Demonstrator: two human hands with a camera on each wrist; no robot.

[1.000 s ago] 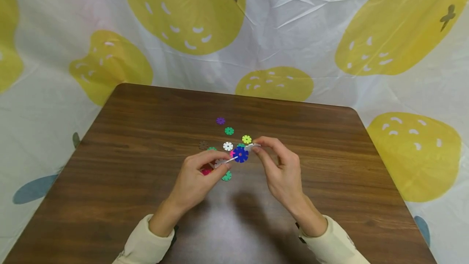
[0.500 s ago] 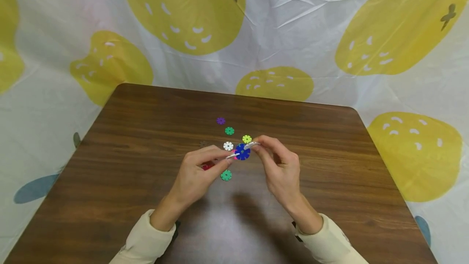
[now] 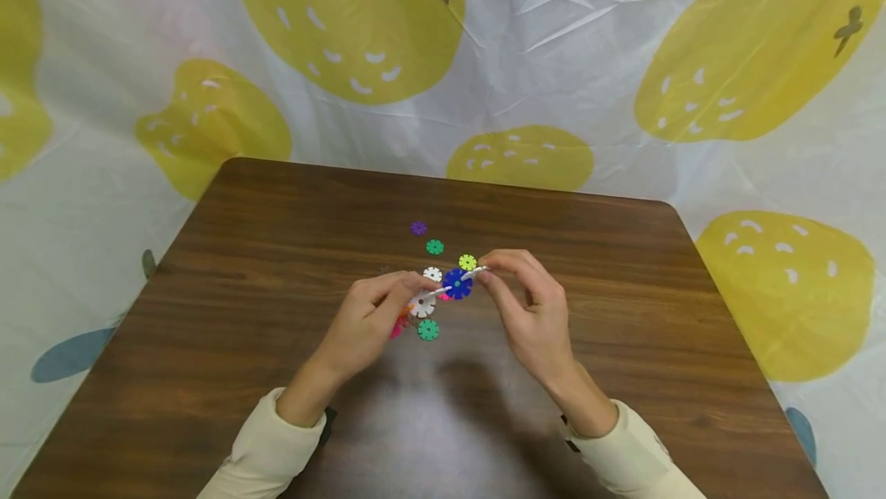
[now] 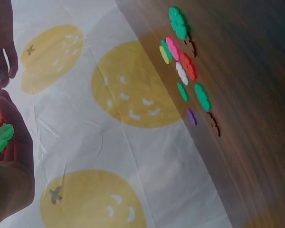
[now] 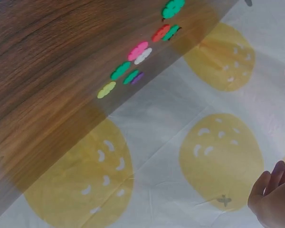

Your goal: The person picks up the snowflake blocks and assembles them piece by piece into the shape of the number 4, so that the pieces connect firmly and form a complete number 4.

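Both hands meet above the middle of the desk (image 3: 277,253), working on a small cluster of notched plastic discs. The left hand (image 3: 370,322) has its thumb and forefinger curled in a pinching grip on a white disc (image 3: 421,304), with pink and orange pieces (image 3: 399,324) tucked under its fingers. The right hand (image 3: 529,307) pinches the far end of another white piece (image 3: 476,274), thumb and forefinger closed on it. Between the two hands sits the blue disc (image 3: 457,284), slotted onto the white pieces and held up off the desk.

Relative to the blue disc: a green disc (image 3: 428,330) lies on the desk just nearer the person, a yellow-green disc (image 3: 467,261) just behind it close to the right fingertips, and a white loose disc (image 3: 432,274) just behind and to its left. Farther behind lie another green one (image 3: 434,247) and then a purple disc (image 3: 418,228), the farthest of the group.

The left wrist view shows the left palm holding a green piece (image 4: 1,135) and something orange; the loose discs (image 4: 183,71) lie in a row on the desk beyond. The right wrist view shows only the edge of the right hand (image 5: 275,199), its grip not visible there, with the same row of discs farther off.

A cloth with yellow fruit shapes (image 3: 346,14) hangs behind the desk.
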